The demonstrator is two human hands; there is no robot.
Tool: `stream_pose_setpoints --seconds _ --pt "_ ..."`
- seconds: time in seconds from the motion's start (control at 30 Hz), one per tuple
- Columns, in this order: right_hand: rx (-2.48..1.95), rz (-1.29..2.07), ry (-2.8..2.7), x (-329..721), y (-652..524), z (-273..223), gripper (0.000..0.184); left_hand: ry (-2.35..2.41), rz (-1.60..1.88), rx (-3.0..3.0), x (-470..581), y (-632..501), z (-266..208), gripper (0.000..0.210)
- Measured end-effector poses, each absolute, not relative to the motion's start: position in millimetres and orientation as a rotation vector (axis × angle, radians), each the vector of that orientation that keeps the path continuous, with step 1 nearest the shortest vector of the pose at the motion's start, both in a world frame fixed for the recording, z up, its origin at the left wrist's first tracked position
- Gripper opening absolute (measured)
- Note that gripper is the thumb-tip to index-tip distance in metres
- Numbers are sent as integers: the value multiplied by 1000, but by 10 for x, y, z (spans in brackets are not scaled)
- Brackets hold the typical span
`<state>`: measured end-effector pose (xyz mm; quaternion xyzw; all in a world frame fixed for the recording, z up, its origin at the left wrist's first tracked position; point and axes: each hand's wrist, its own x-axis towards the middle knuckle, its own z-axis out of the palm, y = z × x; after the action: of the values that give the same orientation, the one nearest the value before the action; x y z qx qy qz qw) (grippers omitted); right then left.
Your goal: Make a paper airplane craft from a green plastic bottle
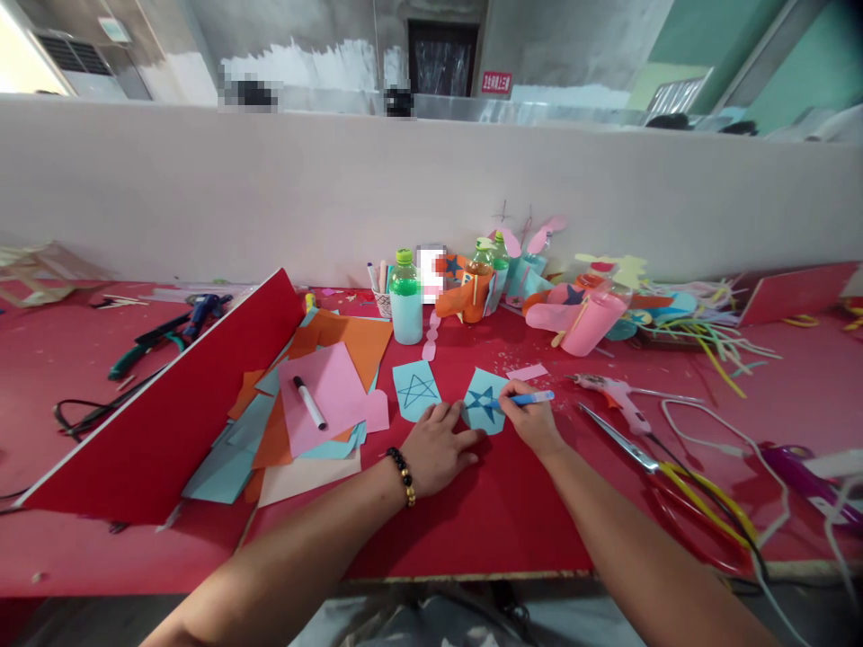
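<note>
The right hand (531, 420) pinched a blue marker (536, 397) between its fingers, the long axis nearly crosswise, tip pointing left over a light-blue paper (483, 403). The left hand (437, 449) rested loosely spread by that paper's edge, near another starred sheet (416, 392).

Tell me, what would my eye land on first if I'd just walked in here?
Probably the two light-blue papers with drawn stars mid-table: the right hand holds a blue marker at the right one, and the left hand lies beside them. Next might come the green-capped bottle standing behind the papers, and the big scissors lying to the right of the hands.
</note>
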<state>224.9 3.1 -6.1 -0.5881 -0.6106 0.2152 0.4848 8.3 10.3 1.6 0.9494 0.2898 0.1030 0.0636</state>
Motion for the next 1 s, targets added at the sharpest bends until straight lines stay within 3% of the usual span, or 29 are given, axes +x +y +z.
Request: stream_pose_setpoints --seconds 0.63,1.0 --pt "-1430 574 -1265 2339 86 -111 15 883 296 2855 77 105 41 37" --pt "-1340 699 -999 2390 186 -209 28 747 346 2881 115 72 149 47"
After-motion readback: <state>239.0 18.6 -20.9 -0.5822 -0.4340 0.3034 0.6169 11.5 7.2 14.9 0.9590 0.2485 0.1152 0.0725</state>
